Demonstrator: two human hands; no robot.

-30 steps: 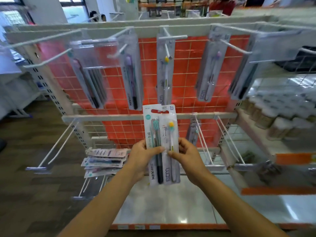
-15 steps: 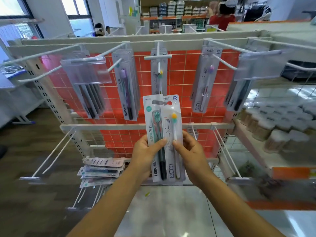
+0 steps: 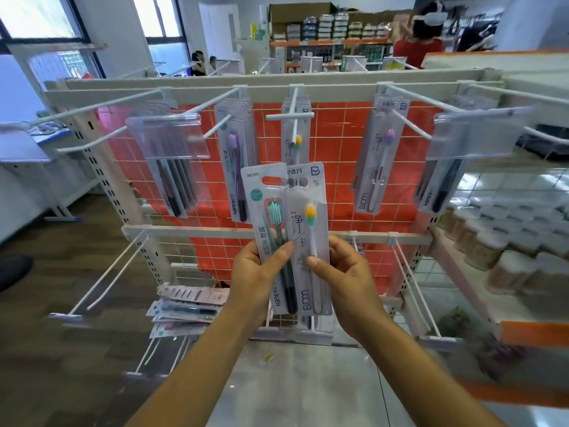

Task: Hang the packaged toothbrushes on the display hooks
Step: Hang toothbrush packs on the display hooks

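Observation:
I hold two packaged toothbrushes upright in front of the rack. My left hand (image 3: 257,274) grips the green-brush pack (image 3: 268,217), marked NO.911. My right hand (image 3: 345,278) pinches the white pack with the yellow-green brush (image 3: 309,220), which overlaps the first pack's right edge. Both packs sit below the centre display hook (image 3: 294,115), where similar yellow-brush packs (image 3: 295,143) hang. More packs hang on the upper row: purple ones (image 3: 235,167), dark ones (image 3: 175,186), a pink-brush pack (image 3: 380,161) and dark ones at right (image 3: 437,186).
White wire hooks (image 3: 104,278) jut out from the lower rail at left and right (image 3: 412,285). Several loose packs (image 3: 187,306) lie stacked low on the left. Jars (image 3: 508,241) fill a shelf at right. A person in red (image 3: 417,47) stands far behind the rack.
Both hands have lifted the two packs higher toward the upper row. My view has tilted up, showing more of the shop behind the rack.

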